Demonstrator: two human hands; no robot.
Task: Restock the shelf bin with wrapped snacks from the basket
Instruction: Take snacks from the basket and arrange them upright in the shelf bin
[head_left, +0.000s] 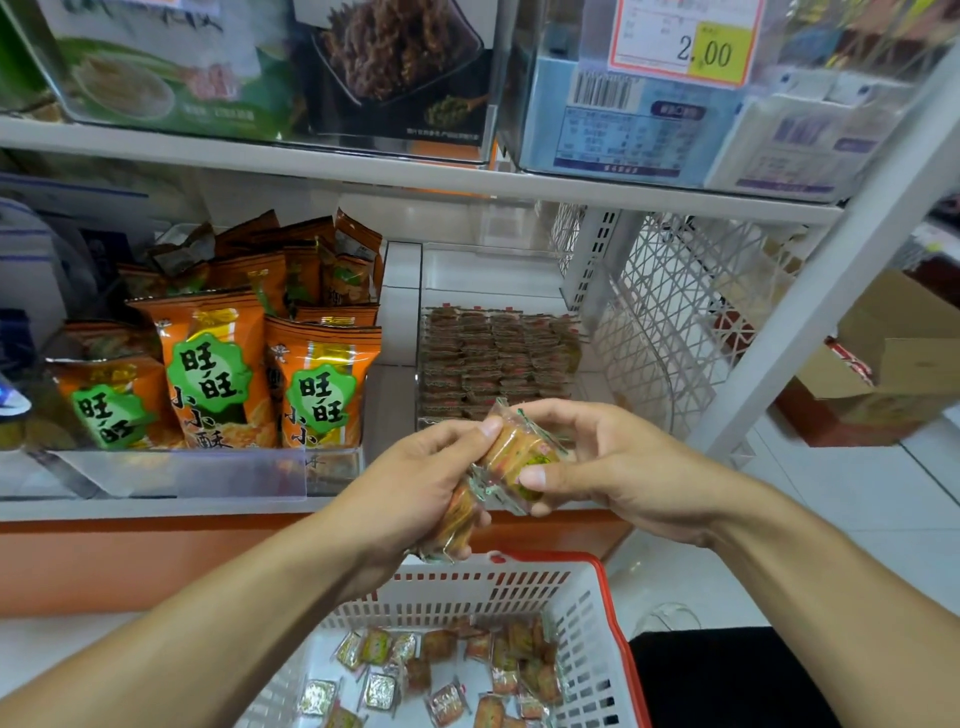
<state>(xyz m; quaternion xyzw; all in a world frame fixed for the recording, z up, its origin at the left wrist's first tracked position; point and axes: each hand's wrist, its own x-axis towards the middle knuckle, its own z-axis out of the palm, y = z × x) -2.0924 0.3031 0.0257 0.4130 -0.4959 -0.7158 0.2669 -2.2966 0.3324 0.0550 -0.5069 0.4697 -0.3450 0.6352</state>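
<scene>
Here both hands meet above the basket (597, 613), in front of the shelf: the left hand (415, 488) curls its fingers round a stack of wrapped snacks (462, 514), and the right hand (602, 462) pinches the top snack (511, 457) between thumb and fingers. Behind them the bin (498, 358) holds neat rows of the same snacks, while loose ones lie scattered on the basket's floor. Orange bags (270, 353) fill the neighbouring bin to the left.

Wrapped snacks (511, 457): clear, glossy crinkled film.
Basket (582, 613): white slotted plastic, red rim.
Shelf bin (400, 332): clear, smooth plastic.
Orange bags (218, 364): shiny foil.
Box (904, 338): matt cardboard.
</scene>
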